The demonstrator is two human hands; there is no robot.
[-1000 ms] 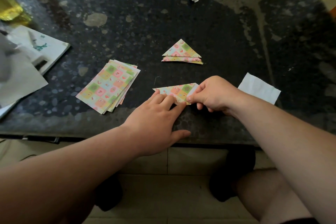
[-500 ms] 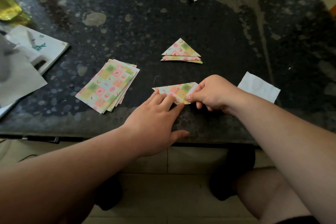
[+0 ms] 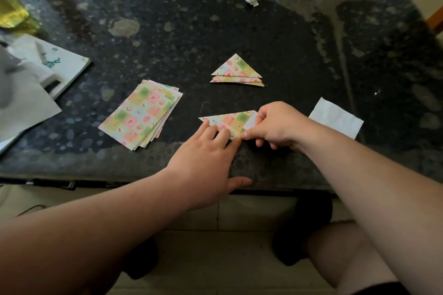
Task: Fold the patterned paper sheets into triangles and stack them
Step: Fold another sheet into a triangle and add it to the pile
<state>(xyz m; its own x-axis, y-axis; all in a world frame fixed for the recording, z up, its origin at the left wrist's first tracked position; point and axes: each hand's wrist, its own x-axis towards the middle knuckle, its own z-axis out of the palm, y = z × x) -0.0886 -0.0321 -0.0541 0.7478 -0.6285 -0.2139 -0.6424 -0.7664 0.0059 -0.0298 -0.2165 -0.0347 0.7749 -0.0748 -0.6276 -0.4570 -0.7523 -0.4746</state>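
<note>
A patterned sheet (image 3: pixel 230 122), already folded into a triangle shape, is being worked near the front edge of the dark table (image 3: pixel 239 31). It is being pressed flat by the straight fingers of the left hand (image 3: pixel 203 163), probably so that it is not sliding while the crease is being made. Its right corner, where a white underside is showing, is being pinched between the curled thumb and fingers of the right hand (image 3: pixel 275 127); the edges are likely being aligned there. The folded triangles (image 3: pixel 236 69) are being kept in a small stack farther back, and the unfolded sheets (image 3: pixel 141 115) to the left, within easy reach.
</note>
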